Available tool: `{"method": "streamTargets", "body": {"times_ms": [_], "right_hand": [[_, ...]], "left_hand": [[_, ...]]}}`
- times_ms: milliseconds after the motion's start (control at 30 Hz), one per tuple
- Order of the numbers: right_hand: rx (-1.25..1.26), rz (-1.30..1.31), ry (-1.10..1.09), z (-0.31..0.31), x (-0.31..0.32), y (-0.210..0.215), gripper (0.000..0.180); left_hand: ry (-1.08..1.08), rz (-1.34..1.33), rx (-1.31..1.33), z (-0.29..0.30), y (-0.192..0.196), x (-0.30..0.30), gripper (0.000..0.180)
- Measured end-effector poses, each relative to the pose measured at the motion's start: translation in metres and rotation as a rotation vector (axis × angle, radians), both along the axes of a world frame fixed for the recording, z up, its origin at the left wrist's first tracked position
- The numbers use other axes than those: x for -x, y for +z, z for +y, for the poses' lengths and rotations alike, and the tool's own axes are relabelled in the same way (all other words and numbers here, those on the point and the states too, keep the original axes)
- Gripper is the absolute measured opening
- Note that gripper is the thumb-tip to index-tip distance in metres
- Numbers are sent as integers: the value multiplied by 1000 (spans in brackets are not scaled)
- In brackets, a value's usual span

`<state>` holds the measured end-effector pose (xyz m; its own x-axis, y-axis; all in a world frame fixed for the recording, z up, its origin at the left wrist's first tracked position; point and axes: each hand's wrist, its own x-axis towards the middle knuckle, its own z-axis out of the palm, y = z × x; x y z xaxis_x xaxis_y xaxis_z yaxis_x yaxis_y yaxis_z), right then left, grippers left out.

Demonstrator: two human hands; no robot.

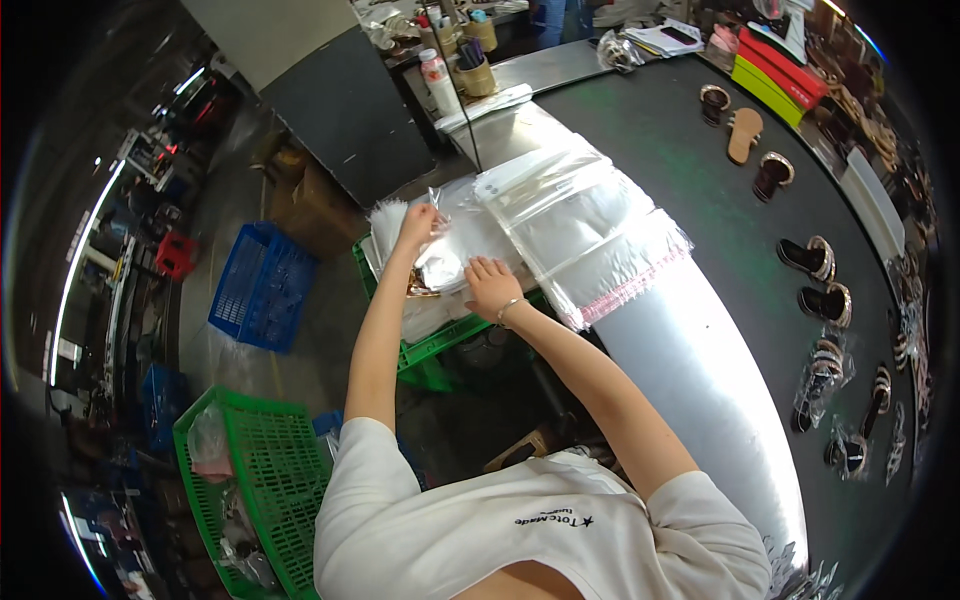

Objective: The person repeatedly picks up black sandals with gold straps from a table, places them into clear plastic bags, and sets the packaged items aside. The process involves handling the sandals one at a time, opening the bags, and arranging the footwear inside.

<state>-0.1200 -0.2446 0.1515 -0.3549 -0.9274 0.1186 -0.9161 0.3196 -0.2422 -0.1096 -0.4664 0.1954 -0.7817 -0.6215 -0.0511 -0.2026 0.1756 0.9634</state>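
My left hand [418, 226] is closed, its fingers pinching the upper edge of a clear plastic bag [445, 268]. Flat on that bag, near its right side, lies my right hand [490, 288], with fingers stretched out and a thin bracelet at the wrist. Something brownish shows beside the bag under my left forearm, too small to name. More clear plastic lies beneath, over a green crate [440, 342]. Immediately to the right is a stack of clear plastic bags [590, 225] with a pink-marked lower edge, on the metal border of the bench.
On the dark conveyor belt [690, 200] at right, several sandals [772, 175] lie apart, some bagged. Shoe boxes [775, 75] stand far right. A white bottle [438, 80] and pen holders are at the back. A blue crate [262, 290] and green basket [255, 480] are on the left.
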Motion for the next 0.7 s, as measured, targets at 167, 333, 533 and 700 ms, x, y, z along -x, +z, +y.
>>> {"method": "streamTargets", "body": {"times_ms": [167,333,533,700], "right_hand": [[-9,-9,29,-7,-2,2,71],[545,-287,-118,-10,16,18,48],[1387,-980,-196,65,6,156,26],[1307,-637,-428,150,37,145,17]], "left_hand": [[157,410,91,-43,59,-23,17],[-28,651,18,33,141,-17,15],[-302,628,-282,160,138,-23,18],[-613,668,-490,253,114,7,26]]}}
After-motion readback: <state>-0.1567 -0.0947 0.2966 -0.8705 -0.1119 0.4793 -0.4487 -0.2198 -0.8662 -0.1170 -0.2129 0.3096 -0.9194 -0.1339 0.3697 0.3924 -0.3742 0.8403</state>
